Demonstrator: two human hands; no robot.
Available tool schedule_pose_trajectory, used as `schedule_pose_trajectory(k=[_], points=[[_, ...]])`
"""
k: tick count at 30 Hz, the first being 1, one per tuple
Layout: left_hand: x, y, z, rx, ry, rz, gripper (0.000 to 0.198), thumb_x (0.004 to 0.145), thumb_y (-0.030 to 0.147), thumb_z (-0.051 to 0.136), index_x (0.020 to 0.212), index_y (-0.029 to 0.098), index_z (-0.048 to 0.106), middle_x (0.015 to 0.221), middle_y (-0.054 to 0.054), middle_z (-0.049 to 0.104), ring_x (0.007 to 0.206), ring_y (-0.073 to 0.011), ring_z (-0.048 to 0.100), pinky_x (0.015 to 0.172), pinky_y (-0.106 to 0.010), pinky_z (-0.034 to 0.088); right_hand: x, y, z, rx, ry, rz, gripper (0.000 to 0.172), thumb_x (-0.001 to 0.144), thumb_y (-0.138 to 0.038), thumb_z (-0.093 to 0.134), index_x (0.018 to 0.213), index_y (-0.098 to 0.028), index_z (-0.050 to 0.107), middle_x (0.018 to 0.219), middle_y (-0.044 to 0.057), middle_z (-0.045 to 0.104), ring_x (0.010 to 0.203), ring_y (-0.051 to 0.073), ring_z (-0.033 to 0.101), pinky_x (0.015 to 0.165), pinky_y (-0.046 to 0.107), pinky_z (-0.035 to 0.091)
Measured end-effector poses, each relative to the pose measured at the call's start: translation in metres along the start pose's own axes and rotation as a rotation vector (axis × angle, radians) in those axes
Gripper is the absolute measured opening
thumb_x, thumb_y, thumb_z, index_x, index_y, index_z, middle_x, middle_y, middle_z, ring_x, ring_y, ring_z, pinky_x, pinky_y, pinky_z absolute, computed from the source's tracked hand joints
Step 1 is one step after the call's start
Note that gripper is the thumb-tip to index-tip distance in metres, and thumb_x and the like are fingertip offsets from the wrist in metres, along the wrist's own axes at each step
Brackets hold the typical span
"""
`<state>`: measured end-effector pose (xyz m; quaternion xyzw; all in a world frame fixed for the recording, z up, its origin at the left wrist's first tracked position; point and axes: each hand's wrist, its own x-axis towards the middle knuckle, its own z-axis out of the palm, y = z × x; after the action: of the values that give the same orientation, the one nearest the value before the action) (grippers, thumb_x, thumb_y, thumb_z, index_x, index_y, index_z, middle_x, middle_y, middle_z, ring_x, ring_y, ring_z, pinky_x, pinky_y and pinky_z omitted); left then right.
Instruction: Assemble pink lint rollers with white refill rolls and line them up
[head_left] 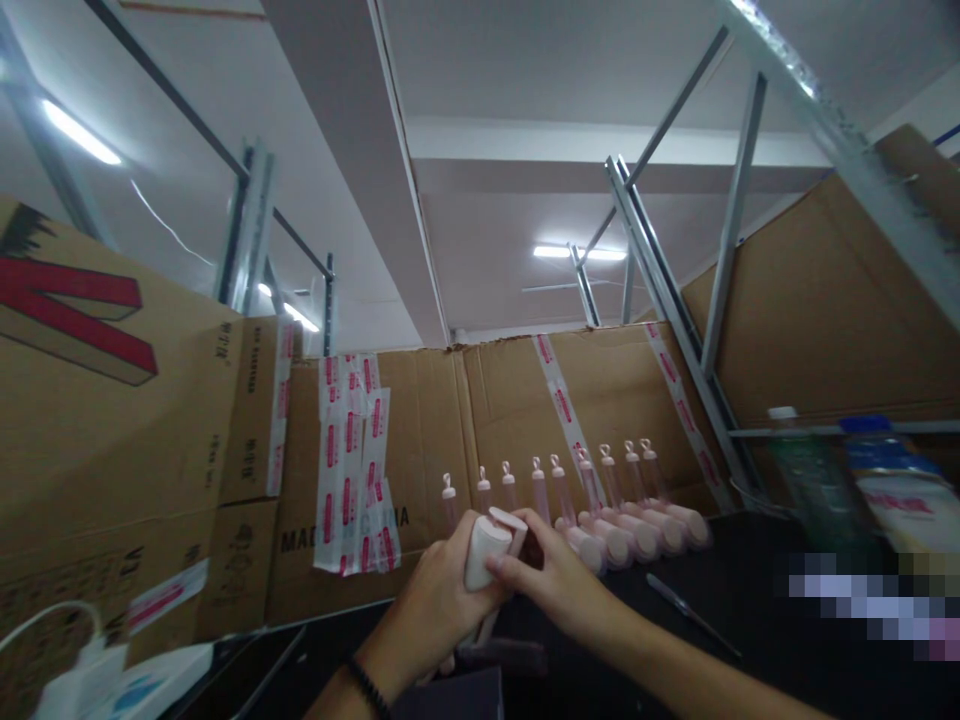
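Observation:
In the head view, both of my hands meet low at the centre. My left hand (439,600), with a dark band at its wrist, grips a pale pink-white case-like piece (486,552) with a rounded end. My right hand (562,585) pinches a flat pink part at that piece's right side; whether the two parts are joined I cannot tell. Just behind stands a row of clear tubes (561,490) with pink looped caps. Several pale pink cylinders (646,532) lie side by side to the right of my hands. My palms hide the piece's lower part.
A pen-like tool (691,615) lies on the black table (765,600) at right. A green bottle (814,480) and a blue-lidded container (892,480) stand farther right. Cardboard walls (435,420) enclose the back and left. A white charger with cable (90,670) sits front left.

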<state>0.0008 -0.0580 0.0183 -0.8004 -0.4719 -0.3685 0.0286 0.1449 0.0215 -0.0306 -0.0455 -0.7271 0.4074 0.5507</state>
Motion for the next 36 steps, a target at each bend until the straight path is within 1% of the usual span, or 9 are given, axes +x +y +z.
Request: schedule_pose_trajectory(k=[6,10,14,18,21,24,30,33,36], points=[[-0.003,-0.002,0.001,-0.260,-0.053,0.003,0.039,0.087,0.038,0.057,0.121,0.020,0.050,0.122,-0.008,0.064,0.104,-0.0222,0.061,0.094,-0.034,0.046,0.003,-0.007,0.000,0.022,0.069,0.028,0.050,0.073,-0.059,0.071,0.101,-0.020,0.056,0.101,0.006,0.067,0.101,0.026,0.062,0.088,0.037,0.048],[-0.002,-0.003,0.001,-0.365,-0.085,-0.002,0.041,0.089,0.037,0.057,0.125,0.020,0.050,0.128,-0.009,0.061,0.112,-0.0226,0.058,0.099,-0.036,0.044,0.004,-0.006,-0.003,0.001,0.062,-0.018,0.045,0.077,-0.054,0.071,0.104,-0.019,0.058,0.103,0.006,0.067,0.100,0.024,0.062,0.089,0.036,0.047],[-0.002,-0.006,0.003,-0.340,-0.081,0.010,0.042,0.088,0.042,0.061,0.122,0.019,0.053,0.124,-0.009,0.064,0.106,-0.0224,0.062,0.095,-0.034,0.047,0.003,-0.002,-0.005,-0.073,0.078,-0.030,0.043,0.080,-0.048,0.070,0.110,-0.020,0.058,0.102,0.005,0.068,0.096,0.024,0.063,0.087,0.036,0.048],[-0.001,-0.011,0.010,-0.351,-0.057,0.014,0.045,0.083,0.042,0.068,0.119,0.018,0.054,0.116,-0.010,0.068,0.101,-0.0232,0.064,0.089,-0.032,0.050,0.000,-0.006,-0.004,-0.123,0.082,-0.023,0.039,0.081,-0.041,0.069,0.110,-0.020,0.056,0.102,0.004,0.067,0.096,0.023,0.064,0.085,0.035,0.048],[0.001,-0.012,0.014,-0.385,-0.066,0.000,0.046,0.079,0.040,0.072,0.115,0.015,0.055,0.109,-0.011,0.070,0.096,-0.0244,0.066,0.084,-0.032,0.052,-0.002,-0.010,-0.002,-0.144,0.080,-0.022,0.036,0.079,-0.038,0.070,0.107,-0.021,0.055,0.102,0.004,0.067,0.096,0.023,0.063,0.085,0.034,0.048],[0.003,-0.011,0.015,-0.440,-0.078,0.009,0.051,0.076,0.035,0.075,0.119,0.013,0.056,0.111,-0.012,0.070,0.099,-0.0252,0.065,0.086,-0.033,0.052,-0.002,-0.012,0.000,-0.111,0.065,-0.008,0.037,0.075,-0.035,0.073,0.104,-0.020,0.054,0.099,0.003,0.066,0.094,0.022,0.062,0.084,0.034,0.047],[0.005,-0.010,0.014,-0.439,-0.089,-0.018,0.051,0.071,0.027,0.077,0.117,0.014,0.059,0.109,-0.009,0.071,0.094,-0.0233,0.065,0.083,-0.033,0.053,-0.002,-0.012,0.002,-0.093,0.065,0.007,0.038,0.072,-0.032,0.075,0.101,-0.019,0.053,0.091,0.002,0.065,0.086,0.021,0.062,0.079,0.033,0.048],[0.005,-0.009,0.014,-0.481,-0.099,-0.016,0.052,0.071,0.025,0.076,0.119,0.014,0.057,0.110,-0.010,0.070,0.094,-0.0232,0.065,0.083,-0.034,0.052,-0.002,-0.012,0.001,-0.124,0.087,-0.018,0.035,0.074,-0.031,0.073,0.101,-0.019,0.054,0.091,0.002,0.065,0.087,0.021,0.062,0.079,0.032,0.048],[0.004,-0.008,0.014,-0.502,-0.116,-0.070,0.047,0.073,0.027,0.075,0.115,0.014,0.058,0.104,-0.009,0.071,0.090,-0.0230,0.067,0.077,-0.032,0.053,-0.001,-0.013,-0.002,-0.164,0.155,-0.045,0.034,0.075,-0.030,0.072,0.102,-0.019,0.054,0.092,0.002,0.066,0.086,0.021,0.063,0.078,0.032,0.048]])
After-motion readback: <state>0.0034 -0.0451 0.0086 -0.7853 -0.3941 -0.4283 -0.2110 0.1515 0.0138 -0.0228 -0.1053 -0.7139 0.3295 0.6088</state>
